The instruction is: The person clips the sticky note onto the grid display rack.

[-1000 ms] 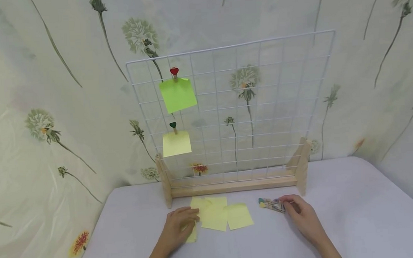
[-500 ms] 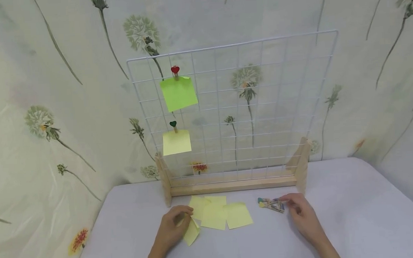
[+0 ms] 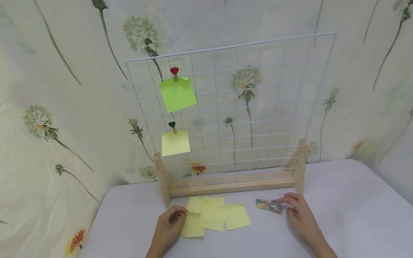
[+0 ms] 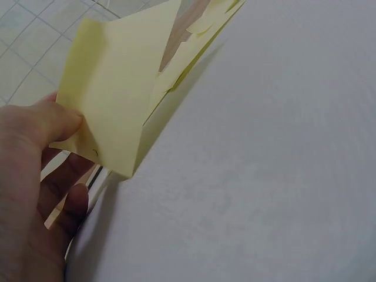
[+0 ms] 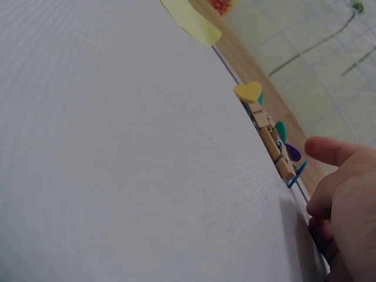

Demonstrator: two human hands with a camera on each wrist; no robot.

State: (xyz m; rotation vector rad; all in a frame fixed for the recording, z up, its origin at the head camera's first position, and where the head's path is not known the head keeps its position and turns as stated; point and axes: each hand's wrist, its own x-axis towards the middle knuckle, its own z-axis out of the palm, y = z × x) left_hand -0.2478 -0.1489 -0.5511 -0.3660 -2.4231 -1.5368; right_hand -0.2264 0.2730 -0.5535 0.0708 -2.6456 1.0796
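Note:
A pale yellow sticky note is pinched at its left edge by my left hand; the left wrist view shows the thumb over the raised note. More yellow sticky notes lie overlapping just right of it. My right hand is at the right end of a small group of wooden clothespins with coloured hearts. In the right wrist view its index finger points toward the pins, beside a blue heart, and nothing is held. Whether a fingertip touches a pin, I cannot tell.
A white wire grid on a wooden stand rises behind the hands. At its left, a green note hangs from a red-heart clothespin; below, a yellow note hangs from a green-heart clothespin.
My left hand has drawn slightly left, and the note it pinches has turned from slanted to squarer. At the clothespins, the right thumb and index finger have spread apart a little.

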